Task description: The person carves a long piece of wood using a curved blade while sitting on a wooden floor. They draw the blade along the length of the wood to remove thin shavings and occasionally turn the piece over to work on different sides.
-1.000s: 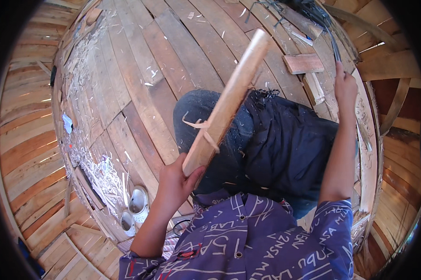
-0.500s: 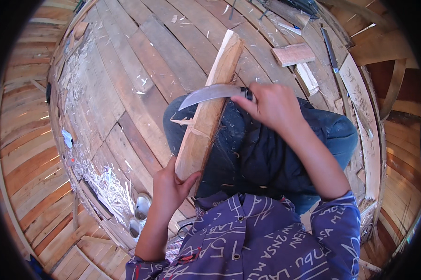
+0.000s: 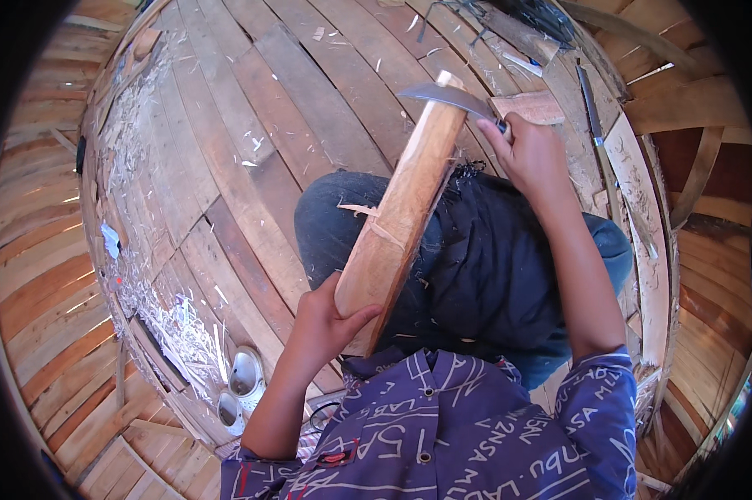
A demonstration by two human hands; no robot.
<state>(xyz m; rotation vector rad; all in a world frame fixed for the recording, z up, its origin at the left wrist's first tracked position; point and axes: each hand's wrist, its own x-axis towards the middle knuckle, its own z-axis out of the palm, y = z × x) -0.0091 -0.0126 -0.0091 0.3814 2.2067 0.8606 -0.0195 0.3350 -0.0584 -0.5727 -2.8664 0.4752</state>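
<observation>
A long squared piece of wood [image 3: 409, 200] slants across my lap, its far end pointing up and to the right. Around its near end my left hand [image 3: 330, 321] is closed, the thumb lying across the top face. My right hand [image 3: 536, 158] grips the dark handle of a curved-blade knife [image 3: 447, 96]. The blade lies across the wood close to its far end, with the tip sticking out past the left side. A curled sliver [image 3: 359, 209] still hangs from the wood's left edge, about midway along.
Wood shavings [image 3: 188, 333] are heaped on the plank floor [image 3: 234, 125] at left, beside a pair of pale clogs [image 3: 244, 375]. At right lie a flat wood offcut [image 3: 530, 107], a long dark-handled tool [image 3: 591, 104] and a pale board [image 3: 639, 183]. Plank walls rise on both sides.
The knife has moved from the middle of the wood up to its far end. The wood and my left hand have shifted slightly to the right.
</observation>
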